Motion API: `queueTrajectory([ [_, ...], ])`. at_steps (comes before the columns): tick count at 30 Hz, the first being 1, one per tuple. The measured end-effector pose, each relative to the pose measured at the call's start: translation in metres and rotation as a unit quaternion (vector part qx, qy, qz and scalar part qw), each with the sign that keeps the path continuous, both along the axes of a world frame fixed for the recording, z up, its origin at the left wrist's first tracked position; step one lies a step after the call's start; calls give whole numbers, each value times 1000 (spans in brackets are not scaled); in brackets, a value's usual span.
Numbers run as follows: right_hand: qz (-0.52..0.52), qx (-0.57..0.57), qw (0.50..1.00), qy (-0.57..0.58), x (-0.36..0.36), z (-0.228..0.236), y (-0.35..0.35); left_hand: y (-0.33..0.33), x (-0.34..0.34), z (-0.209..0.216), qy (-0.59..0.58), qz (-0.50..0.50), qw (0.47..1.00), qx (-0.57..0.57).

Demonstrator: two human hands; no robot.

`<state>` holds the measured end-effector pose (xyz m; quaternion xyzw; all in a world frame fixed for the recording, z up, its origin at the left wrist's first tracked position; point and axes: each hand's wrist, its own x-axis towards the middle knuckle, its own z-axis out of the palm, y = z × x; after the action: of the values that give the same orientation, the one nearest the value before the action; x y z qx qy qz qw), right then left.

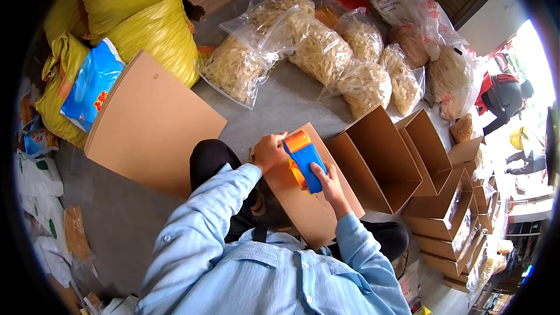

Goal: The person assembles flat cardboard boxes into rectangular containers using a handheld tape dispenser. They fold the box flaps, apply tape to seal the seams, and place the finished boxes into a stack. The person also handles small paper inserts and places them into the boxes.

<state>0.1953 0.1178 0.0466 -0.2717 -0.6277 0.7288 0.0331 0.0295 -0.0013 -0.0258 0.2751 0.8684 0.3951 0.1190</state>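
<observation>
A closed cardboard box (318, 216) lies across my lap, between my knees. My right hand (330, 185) is wrapped round a blue and orange tape dispenser (307, 166), which rests on or just over the far part of the box top. At its far end the dispenser carries an orange roll of tape. My left hand (269, 151) grips the box's far left edge with curled fingers, close beside the tape roll; part of those fingers is hidden. Whether tape is stuck to the box cannot be made out.
Open cardboard boxes (379, 160) stand at my right, with several filled ones (446, 221) beyond. A flat cardboard sheet (151, 122) leans at the left near yellow sacks (151, 35). Clear bags of pale dried strips (321, 49) lie ahead. Other people (504, 96) are far right.
</observation>
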Motion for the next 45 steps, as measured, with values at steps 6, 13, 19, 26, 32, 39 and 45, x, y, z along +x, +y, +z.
queueTrajectory([
  [6, 77, -6, 997, 15, 24, 0, 1, -6, 1, -1, -20, -22, 999, 35],
  [13, 56, -5, 998, 1, 31, 0, -1, -11, -16, 44, -458, -68, 874, 148],
  [19, 65, -10, 998, 7, 27, 1, -2, -11, -8, 41, -598, -70, 774, 197],
  [26, 68, 57, 996, -2, 20, 18, -7, 9, -37, -6, -356, -31, 920, 163],
  [32, 68, 82, 992, -66, 61, 19, 7, 15, -116, -45, -116, 90, 984, 97],
  [39, 61, 105, 988, -93, 64, 21, 4, 15, -109, -105, -257, 107, 960, -5],
  [45, 48, 118, 988, -84, 68, 12, 6, 13, -81, -124, -570, -29, 819, -61],
])
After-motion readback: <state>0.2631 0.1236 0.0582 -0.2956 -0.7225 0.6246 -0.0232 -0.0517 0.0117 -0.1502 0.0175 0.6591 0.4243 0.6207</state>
